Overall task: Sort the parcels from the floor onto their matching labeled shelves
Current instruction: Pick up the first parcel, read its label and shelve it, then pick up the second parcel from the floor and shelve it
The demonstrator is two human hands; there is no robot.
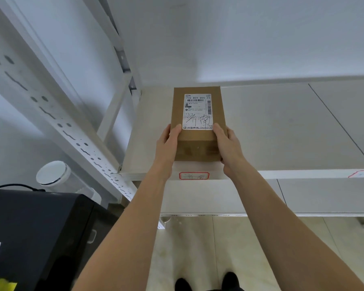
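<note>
A brown cardboard parcel (198, 139) with a white shipping label and handwritten characters rests on the left end of the pale shelf (282, 127). My left hand (167, 143) grips its near left side and my right hand (227, 145) grips its near right side. The parcel's near end reaches the shelf's front edge, straight above a red-framed shelf label (194, 175) with similar handwriting. A second red-framed label (363, 173) shows at the far right of the same edge.
A white perforated upright (57, 118) of the rack slants along the left. A black machine (29, 234) and a white cylinder (53, 175) stand at lower left. A lower shelf (324, 198) lies beneath, then tiled floor (198, 248) with my shoes.
</note>
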